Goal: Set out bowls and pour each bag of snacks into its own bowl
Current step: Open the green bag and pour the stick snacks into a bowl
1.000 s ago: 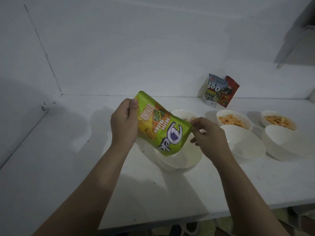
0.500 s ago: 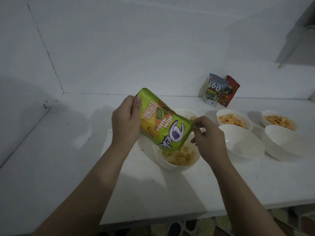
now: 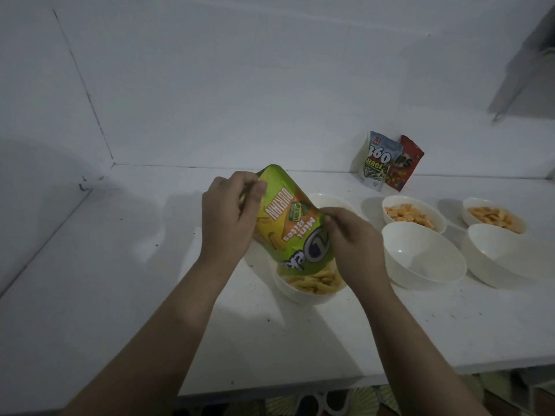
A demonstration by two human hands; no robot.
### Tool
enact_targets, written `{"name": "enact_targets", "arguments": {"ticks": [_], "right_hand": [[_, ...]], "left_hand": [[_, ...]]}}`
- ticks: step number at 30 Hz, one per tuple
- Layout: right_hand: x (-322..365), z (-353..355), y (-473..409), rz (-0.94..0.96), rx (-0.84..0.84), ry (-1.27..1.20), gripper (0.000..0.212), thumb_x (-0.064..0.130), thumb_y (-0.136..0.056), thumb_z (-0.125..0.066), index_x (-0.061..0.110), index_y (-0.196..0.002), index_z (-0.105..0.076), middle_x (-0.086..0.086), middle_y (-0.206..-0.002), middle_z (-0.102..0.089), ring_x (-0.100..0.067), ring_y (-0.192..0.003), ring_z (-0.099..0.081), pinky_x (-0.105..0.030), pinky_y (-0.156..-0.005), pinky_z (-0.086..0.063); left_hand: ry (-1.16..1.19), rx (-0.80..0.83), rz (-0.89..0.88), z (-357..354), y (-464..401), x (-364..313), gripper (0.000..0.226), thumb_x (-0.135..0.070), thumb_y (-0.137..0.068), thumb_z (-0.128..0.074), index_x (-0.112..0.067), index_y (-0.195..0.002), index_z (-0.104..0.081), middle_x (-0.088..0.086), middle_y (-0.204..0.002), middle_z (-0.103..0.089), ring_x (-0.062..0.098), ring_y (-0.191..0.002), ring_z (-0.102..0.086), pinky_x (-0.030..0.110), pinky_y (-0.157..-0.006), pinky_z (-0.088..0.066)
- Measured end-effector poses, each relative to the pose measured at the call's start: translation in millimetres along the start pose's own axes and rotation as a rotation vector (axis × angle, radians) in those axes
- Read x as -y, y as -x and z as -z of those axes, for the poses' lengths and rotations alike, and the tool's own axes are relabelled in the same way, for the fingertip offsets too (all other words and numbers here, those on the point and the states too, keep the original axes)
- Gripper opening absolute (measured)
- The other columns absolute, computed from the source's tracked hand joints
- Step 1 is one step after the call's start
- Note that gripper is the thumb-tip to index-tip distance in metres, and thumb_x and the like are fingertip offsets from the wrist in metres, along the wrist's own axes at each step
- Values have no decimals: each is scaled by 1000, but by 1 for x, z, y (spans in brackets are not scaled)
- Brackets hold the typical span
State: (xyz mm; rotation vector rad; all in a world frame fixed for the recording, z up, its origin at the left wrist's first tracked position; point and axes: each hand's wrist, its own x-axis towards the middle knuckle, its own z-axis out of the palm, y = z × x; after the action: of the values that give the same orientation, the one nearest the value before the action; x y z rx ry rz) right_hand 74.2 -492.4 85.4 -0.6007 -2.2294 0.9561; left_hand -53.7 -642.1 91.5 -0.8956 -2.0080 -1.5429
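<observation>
My left hand [image 3: 231, 216] grips the upturned bottom end of the green bag [image 3: 292, 223], thumb on the front and fingers curled behind it. My right hand [image 3: 353, 238] pinches the bag's right edge lower down, near the mouth. Both forearms reach in from the near edge of the tabletop [image 3: 120, 280] and meet over the work, wrists bent inward, so the bag hangs mouth-down and tilted, its print upside down to me.

The step in hand is the pour: pale yellow sticks [image 3: 312, 282] already lie heaped in the front bowl [image 3: 300, 295] right under the mouth, and a few seem to be dropping out. I judge this bag nearly done. Next I would lift the bottom end higher and shake it gently to clear the last pieces, keeping the mouth over the bowl so nothing spills onto the tabletop.

Just behind the bag another bowl [image 3: 327, 201] peeks out; its contents I cannot tell. To the right stand two empty bowls, a middle one [image 3: 420, 256] and an outer one [image 3: 507, 256], and behind them two bowls of orange snacks [image 3: 411, 213] [image 3: 492, 216]. Two unopened-looking bags, a blue-white one [image 3: 377, 162] and a red one [image 3: 405, 166], lean on the wall well apart from my hands, probably meant for the empty bowls
</observation>
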Motion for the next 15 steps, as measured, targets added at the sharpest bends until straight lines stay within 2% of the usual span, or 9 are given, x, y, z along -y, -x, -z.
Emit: {"name": "enact_targets", "arguments": {"ticks": [2,4,6,8,11,13,15], "right_hand": [[-5,2,3,-46,-81,-34,22,17,-100,-52,27,-103,-71,20,-86,-66,10,-79,-60,1,-64,-41],[-9,5,4,-88,-146,-81,22,17,-100,-52,27,-102,-70,21,-84,-65,13,-78,-60,1,-62,-40],[-15,7,5,-132,-201,-139,21,17,-100,-51,24,-104,-71,16,-89,-68,4,-83,-63,-3,-64,-44],[-20,8,5,-166,-236,-231,22,17,-100,-50,21,-107,-71,10,-95,-72,-4,-89,-66,-16,-72,-53],[-22,8,8,-184,-269,-356,23,13,-100,-51,22,-103,-72,8,-96,-74,-7,-88,-69,-27,-73,-56],[-24,8,9,-184,-280,-376,22,13,-100,-51,22,-103,-72,8,-95,-74,-8,-88,-69,-29,-73,-57],[-27,11,7,-189,-285,-389,22,14,-100,-51,18,-105,-72,6,-96,-74,-10,-88,-70,-32,-75,-59]], "left_hand": [[30,23,37,0,2,4,34,-55,-92,-49,-28,-111,-57,-26,-92,-53,0,-92,-44,34,-84,-42],[78,73,100,-1,7,9,41,-64,-85,-52,-43,-119,-44,-28,-105,-48,3,-103,-41,33,-91,-38],[179,117,185,-4,11,10,48,-63,-79,-59,-52,-119,-35,-28,-114,-44,8,-109,-43,29,-91,-40],[366,179,303,-9,14,7,57,-54,-76,-68,-54,-120,-31,-21,-121,-46,9,-111,-51,30,-90,-49],[600,317,454,-20,17,-3,52,-44,-80,-63,-41,-126,-40,-8,-126,-59,11,-113,-61,38,-95,-54],[740,379,499,-28,20,-11,51,-53,-79,-67,-34,-123,-51,-12,-121,-67,9,-115,-62,37,-95,-53],[796,396,498,-35,22,-18,50,-62,-73,-71,-38,-116,-59,-13,-120,-68,11,-119,-61,37,-99,-51]]}}
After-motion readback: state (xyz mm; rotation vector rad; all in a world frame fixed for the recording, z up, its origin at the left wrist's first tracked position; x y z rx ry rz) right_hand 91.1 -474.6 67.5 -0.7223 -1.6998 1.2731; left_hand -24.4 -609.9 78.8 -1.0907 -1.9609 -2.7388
